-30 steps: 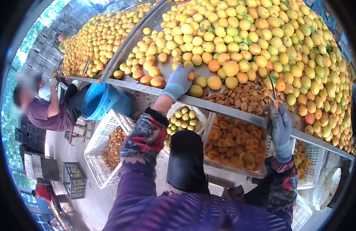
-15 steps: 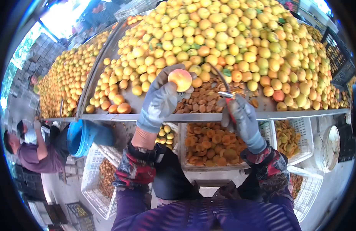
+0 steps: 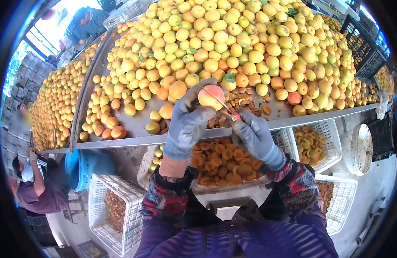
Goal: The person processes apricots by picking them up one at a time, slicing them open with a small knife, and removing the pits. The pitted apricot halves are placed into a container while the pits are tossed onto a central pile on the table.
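The knife [image 3: 233, 115] swings in, and the gap between the hands closes: its blade now lies across the fruit [image 3: 211, 97], where half a second ago the two were apart! The left hand [image 3: 185, 124] is half-curled round that fruit, thumb below and fingers behind, seemingly bracing it while its face stays bare for the blade. The right hand [image 3: 255, 135] is closed on the red handle, a tight grip that looks meant for control. Has the edge bitten? Can't tell. It's all held above the table's rim [image 3: 134, 142], pits [image 3: 215, 123] just beyond, halves [image 3: 226, 162] crated below, apparently within easy reach.
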The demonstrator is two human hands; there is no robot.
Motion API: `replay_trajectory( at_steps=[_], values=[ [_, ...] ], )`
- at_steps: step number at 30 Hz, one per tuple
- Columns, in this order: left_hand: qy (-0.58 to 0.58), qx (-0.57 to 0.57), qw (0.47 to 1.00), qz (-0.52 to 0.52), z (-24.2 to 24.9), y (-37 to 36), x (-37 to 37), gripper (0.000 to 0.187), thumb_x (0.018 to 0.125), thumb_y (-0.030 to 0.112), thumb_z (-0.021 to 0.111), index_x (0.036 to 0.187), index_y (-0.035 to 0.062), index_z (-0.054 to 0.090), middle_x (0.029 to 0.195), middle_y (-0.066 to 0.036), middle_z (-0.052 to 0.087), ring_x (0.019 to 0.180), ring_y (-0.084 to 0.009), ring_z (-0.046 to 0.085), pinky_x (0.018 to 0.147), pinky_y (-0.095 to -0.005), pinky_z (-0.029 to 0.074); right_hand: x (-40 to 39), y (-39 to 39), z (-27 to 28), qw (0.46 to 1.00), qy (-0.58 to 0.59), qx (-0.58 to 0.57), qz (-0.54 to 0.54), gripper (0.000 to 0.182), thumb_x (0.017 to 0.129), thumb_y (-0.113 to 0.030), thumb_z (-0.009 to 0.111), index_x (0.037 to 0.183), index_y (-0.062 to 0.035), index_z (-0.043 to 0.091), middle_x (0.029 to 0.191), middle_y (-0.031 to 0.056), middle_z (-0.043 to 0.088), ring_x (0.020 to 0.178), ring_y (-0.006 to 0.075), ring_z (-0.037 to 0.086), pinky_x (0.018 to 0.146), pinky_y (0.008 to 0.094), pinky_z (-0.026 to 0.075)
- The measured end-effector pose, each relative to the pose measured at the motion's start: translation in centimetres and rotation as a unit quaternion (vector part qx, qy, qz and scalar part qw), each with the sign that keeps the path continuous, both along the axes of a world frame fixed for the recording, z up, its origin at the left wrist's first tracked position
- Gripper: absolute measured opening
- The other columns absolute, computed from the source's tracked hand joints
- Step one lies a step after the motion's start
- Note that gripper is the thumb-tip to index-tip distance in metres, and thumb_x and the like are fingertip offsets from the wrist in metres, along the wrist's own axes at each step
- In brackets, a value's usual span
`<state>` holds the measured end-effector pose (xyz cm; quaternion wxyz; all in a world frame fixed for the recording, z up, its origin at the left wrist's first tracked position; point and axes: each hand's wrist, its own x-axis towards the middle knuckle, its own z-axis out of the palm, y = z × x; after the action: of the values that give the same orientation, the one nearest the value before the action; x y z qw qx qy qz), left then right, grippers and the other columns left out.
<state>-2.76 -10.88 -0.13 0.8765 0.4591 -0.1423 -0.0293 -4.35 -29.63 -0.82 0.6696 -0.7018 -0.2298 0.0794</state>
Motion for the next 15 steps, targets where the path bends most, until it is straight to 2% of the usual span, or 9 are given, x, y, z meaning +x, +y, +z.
replay_trajectory(
  at_steps=[5,7,8,11,13,15],
  values=[
    [0.006,0.011,1.000,0.011,-0.4,0.5,-0.3,0.057,0.077,-0.002,0.061,0.131,-0.0080,0.044,0.115,-0.009,0.058,0.106,-0.0151,0.056,0.093,-0.0275,0.045,0.1,0.7,-0.9,1.000,-0.013,0.017,0.000,0.023,0.097,-0.021,0.051,0.083,-0.0027,0.050,0.055,-0.0002,0.045,0.050,0.0069,0.045,0.045,0.0244,0.037],
    [0.004,0.023,1.000,0.019,-0.5,0.5,-0.6,0.054,0.079,-0.001,0.062,0.130,-0.0064,0.046,0.113,-0.008,0.059,0.104,-0.0133,0.056,0.090,-0.0265,0.046,0.2,0.7,-0.8,0.992,-0.109,-0.054,-0.037,0.023,0.096,-0.022,0.053,0.084,-0.0022,0.049,0.055,0.0022,0.042,0.050,0.0091,0.042,0.046,0.0264,0.036],
    [0.004,0.022,1.000,0.020,-0.5,0.6,-0.6,0.054,0.079,-0.001,0.062,0.130,-0.0064,0.046,0.113,-0.008,0.059,0.104,-0.0133,0.056,0.090,-0.0265,0.046,0.2,0.8,-0.8,0.992,-0.110,-0.055,-0.036,0.023,0.096,-0.022,0.053,0.084,-0.0022,0.049,0.055,0.0022,0.042,0.050,0.0091,0.042,0.046,0.0264,0.036],
    [-0.006,0.076,0.997,0.033,-0.6,1.1,-0.7,0.054,0.079,0.000,0.063,0.131,-0.0038,0.047,0.113,-0.007,0.059,0.103,-0.0121,0.056,0.087,-0.0253,0.048,0.0,1.0,-1.5,0.993,-0.105,-0.050,-0.020,0.023,0.095,-0.021,0.054,0.084,-0.0019,0.049,0.056,0.0047,0.042,0.050,0.0108,0.042,0.047,0.0277,0.036],
    [-0.029,0.163,0.985,0.045,-0.3,1.1,-0.7,0.053,0.079,0.000,0.065,0.130,-0.0021,0.049,0.113,-0.006,0.059,0.102,-0.0112,0.056,0.084,-0.0243,0.049,0.1,1.0,-2.2,0.995,-0.067,-0.070,-0.019,0.023,0.096,-0.021,0.053,0.084,-0.0018,0.048,0.056,0.0060,0.042,0.050,0.0132,0.042,0.048,0.0283,0.037],
    [-0.042,0.186,0.979,0.069,-0.2,1.0,-0.7,0.053,0.080,0.000,0.065,0.130,-0.0023,0.048,0.114,-0.007,0.058,0.102,-0.0119,0.056,0.085,-0.0246,0.048,0.2,1.2,-2.2,0.994,-0.081,-0.066,-0.026,0.023,0.096,-0.021,0.053,0.083,-0.0020,0.048,0.056,0.0066,0.041,0.050,0.0146,0.042,0.048,0.0286,0.037]
  ],
)
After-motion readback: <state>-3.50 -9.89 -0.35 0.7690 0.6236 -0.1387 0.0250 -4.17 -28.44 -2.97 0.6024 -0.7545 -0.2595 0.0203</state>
